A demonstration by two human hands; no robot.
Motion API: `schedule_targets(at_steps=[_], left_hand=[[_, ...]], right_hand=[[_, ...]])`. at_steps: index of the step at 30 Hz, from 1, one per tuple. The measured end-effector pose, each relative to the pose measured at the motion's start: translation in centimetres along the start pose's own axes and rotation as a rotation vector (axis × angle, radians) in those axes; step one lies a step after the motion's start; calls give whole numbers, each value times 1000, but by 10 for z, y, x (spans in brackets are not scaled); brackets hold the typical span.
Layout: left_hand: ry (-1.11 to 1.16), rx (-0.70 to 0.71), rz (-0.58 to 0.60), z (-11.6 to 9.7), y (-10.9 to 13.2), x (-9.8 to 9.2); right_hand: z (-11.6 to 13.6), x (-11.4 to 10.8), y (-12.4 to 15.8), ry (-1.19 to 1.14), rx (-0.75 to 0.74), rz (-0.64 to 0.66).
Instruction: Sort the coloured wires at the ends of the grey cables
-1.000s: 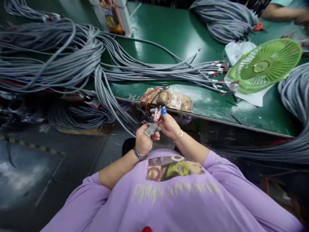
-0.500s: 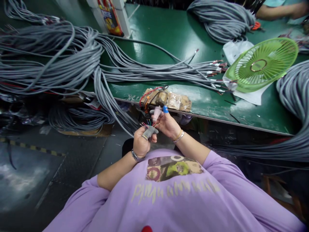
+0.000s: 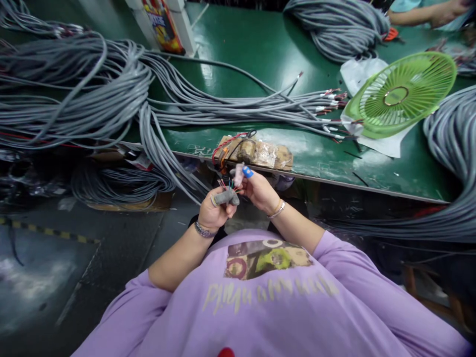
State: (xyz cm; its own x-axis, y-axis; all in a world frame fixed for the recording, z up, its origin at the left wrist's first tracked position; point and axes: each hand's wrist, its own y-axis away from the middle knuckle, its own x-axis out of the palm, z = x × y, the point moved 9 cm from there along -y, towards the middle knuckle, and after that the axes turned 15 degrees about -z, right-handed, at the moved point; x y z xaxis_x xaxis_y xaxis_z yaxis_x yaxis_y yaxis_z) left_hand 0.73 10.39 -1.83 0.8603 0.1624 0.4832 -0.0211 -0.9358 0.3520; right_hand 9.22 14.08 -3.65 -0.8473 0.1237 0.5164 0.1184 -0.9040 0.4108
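My left hand (image 3: 212,214) is closed on the end of a grey cable, its thumb and a finger wrapped in grey covers. Thin coloured wires (image 3: 231,185) in red, green, blue and dark tones fan out above those fingertips. From the right side, my right hand (image 3: 261,192) has its curled fingers at the wires, pinching some of them. A blue cover (image 3: 247,172) sits on its thumb and a pale pinkish cover (image 3: 239,175) on a finger. The grip hides most of the cable end.
On the green bench (image 3: 238,54) lie grey cables (image 3: 223,110) with stripped ends, beside large coils (image 3: 74,94). A wooden block with leads (image 3: 260,152) rests at the near edge. A green fan (image 3: 399,96) stands right. Another person's arm (image 3: 420,16) shows at the top right.
My left hand has tilted and shifted slightly left, turning the covered thumb more level. My right hand has moved a little left and down, closer over the wires. The view has shifted slightly.
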Motion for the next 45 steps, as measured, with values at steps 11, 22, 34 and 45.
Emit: schedule_targets(at_steps=[11,22,34,45], left_hand=[[-11,-37,19,7,-3,0],[-69,-36,-25,15,-3,-7],[-351,507,-243,-19,31,-27],[-664,772,-314,-41,30,-21]], right_hand=[[-7,4,-1,-67,95,-40],[-8,6,0,-155,109,-80],[-4,2,4,-72,132,-17],[-6,1,-4,-50,113,-61]])
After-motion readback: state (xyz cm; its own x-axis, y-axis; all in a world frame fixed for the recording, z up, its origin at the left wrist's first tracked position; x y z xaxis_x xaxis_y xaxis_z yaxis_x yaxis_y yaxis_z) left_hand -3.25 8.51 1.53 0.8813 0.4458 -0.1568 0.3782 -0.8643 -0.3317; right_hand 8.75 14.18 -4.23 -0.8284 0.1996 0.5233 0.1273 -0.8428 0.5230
